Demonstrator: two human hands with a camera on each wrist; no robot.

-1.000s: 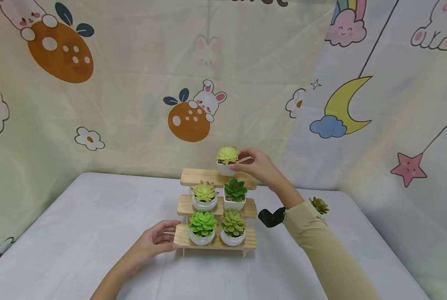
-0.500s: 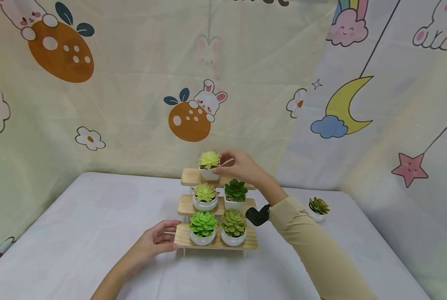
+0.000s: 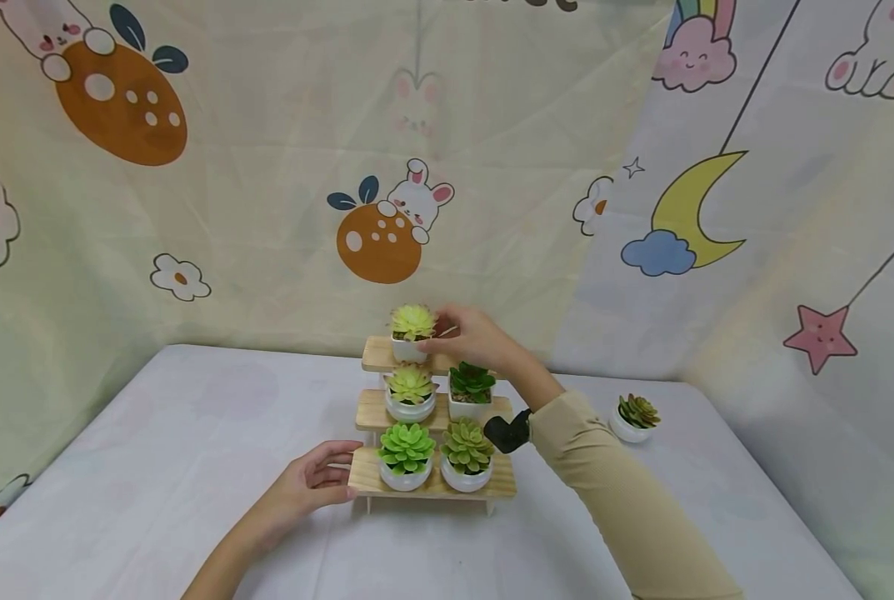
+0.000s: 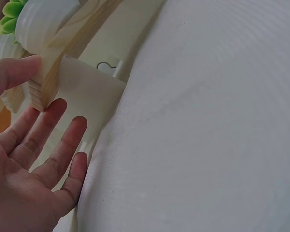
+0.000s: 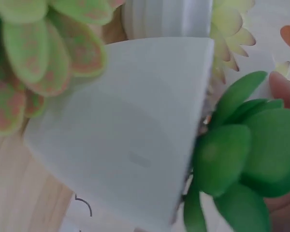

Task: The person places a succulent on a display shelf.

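Note:
My right hand (image 3: pixel 480 340) pinches the white square pot of a pale yellow-green succulent (image 3: pixel 412 323) at the left end of the top step of a three-tier wooden stand (image 3: pixel 502 482). My left hand (image 3: pixel 313 482) holds the left end of the lowest step. In the left wrist view, the thumb (image 4: pixel 26 70) lies on the board's top and fingertips touch its end from below. The middle step carries another pale succulent (image 3: pixel 409 392) and a dark green succulent (image 3: pixel 471 383). Below stand a bright green succulent (image 3: pixel 405 454) and a dusty green one (image 3: pixel 466 450). The dark green plant mostly hides my right fingers in the right wrist view.
A brownish-green succulent (image 3: pixel 634 417) in a white round pot stands on the white-covered table (image 3: pixel 252 408), right of the stand. A cartoon-printed cloth (image 3: pixel 491 233) hangs behind the table. My right forearm reaches across the stand's right side.
My right hand has carried the pale succulent leftward along the top step and lowered it to the left end. The left hand stays at the lowest step.

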